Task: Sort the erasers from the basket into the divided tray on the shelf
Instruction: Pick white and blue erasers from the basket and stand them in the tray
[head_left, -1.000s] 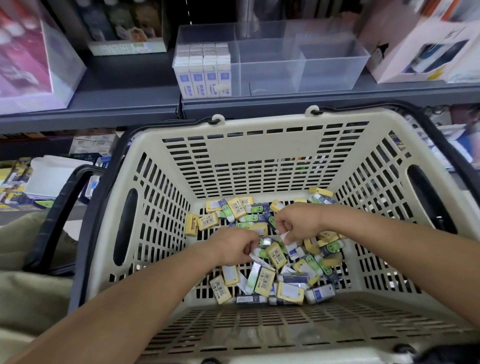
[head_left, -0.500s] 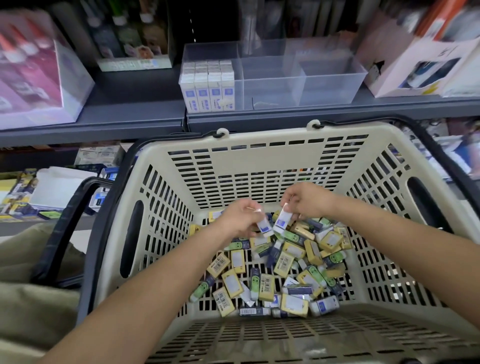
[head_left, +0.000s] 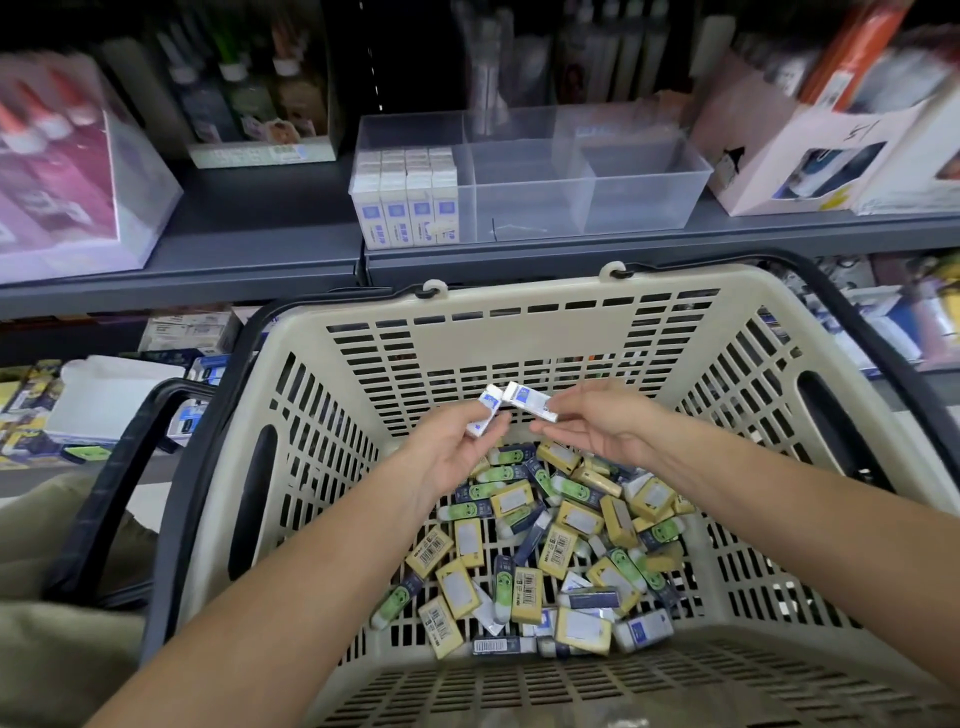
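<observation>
L hand pinched white eraser; R hand pinched 2nd eraser; fingertip-only grips, either might've slipped before tray.

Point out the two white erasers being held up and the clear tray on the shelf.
Left eraser (head_left: 487, 402): head view, blue-printed upper end.
Right eraser (head_left: 531, 401): head view, middle of wrapper.
Clear tray (head_left: 639, 202): head view, front wall, right compartment.
</observation>
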